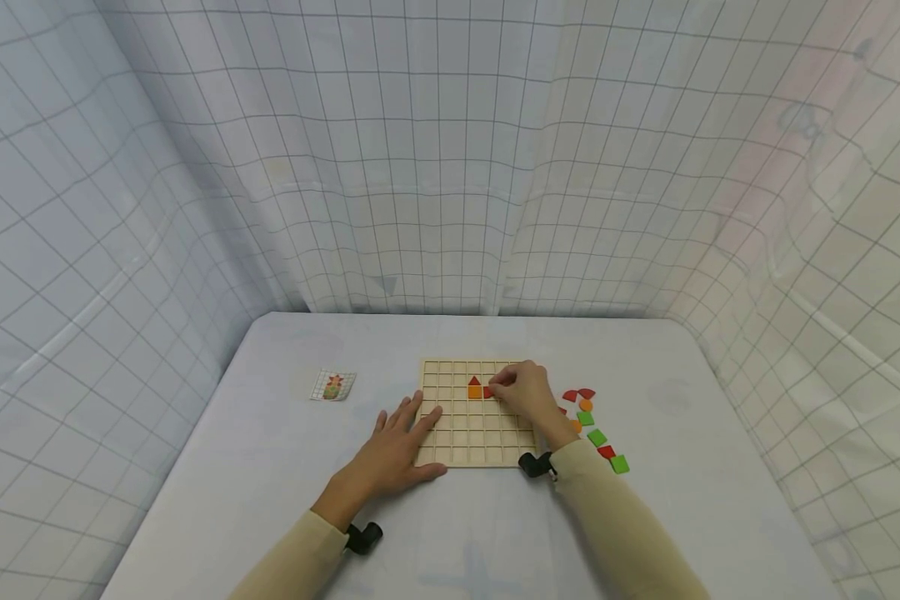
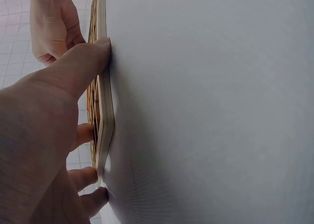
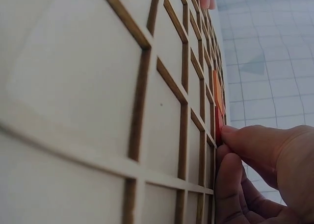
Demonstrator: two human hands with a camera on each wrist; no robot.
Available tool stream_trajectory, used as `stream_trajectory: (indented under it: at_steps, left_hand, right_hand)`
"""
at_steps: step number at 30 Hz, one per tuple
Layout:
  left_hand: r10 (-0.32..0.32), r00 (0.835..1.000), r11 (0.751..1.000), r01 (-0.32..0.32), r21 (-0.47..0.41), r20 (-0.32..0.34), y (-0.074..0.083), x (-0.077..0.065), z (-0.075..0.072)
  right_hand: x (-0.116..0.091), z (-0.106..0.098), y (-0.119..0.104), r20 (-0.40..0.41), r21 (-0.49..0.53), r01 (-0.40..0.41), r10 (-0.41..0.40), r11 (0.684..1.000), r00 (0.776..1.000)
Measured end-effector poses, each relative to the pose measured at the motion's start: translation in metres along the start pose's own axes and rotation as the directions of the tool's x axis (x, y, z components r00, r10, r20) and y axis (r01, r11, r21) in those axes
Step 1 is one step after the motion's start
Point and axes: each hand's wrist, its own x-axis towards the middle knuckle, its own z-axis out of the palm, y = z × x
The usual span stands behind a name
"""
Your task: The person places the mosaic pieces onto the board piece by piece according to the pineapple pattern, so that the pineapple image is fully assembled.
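A wooden grid board [image 1: 476,433] lies on the table. My left hand [image 1: 393,454] rests on its left side with fingers spread; in the left wrist view, the thumb [image 2: 86,60] lies at the board's near edge. My right hand [image 1: 525,392] pinches a red piece [image 1: 487,392] at a cell just right of an orange square [image 1: 475,392]. A red triangle [image 1: 475,381] sits in the cell above that square. In the right wrist view, the thumb [image 3: 235,136] touches the red piece [image 3: 219,123], whose full shape is partly hidden by the fingers.
Right of the board lie loose red, orange and green pieces, among them a red quarter-round piece [image 1: 587,393], an orange circle [image 1: 586,406] and a green square [image 1: 620,464]. A small pattern card [image 1: 333,386] lies to the left. Gridded white curtains [image 1: 420,167] surround the table.
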Motion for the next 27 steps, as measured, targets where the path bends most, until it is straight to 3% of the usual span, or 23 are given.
stream_trajectory:
  at_steps: [16,22,27]
  left_hand:
    - [0.003,1.000,1.000,-0.003,-0.028,-0.005,0.001,-0.002,0.001]
    - [0.001,1.000,1.000,-0.001,-0.028,-0.006,0.000,-0.003,0.001]
    - [0.003,1.000,1.000,-0.003,-0.027,-0.008,-0.001,-0.002,0.001]
  right_hand:
    - [-0.004,-0.001,-0.001,-0.009,-0.015,0.003,-0.003,1.000,1.000]
    - [-0.007,-0.010,0.005,-0.020,-0.025,0.040,-0.040,0.999,0.999]
    - [-0.008,-0.022,0.010,-0.023,-0.025,0.020,-0.021,0.999,1.000]
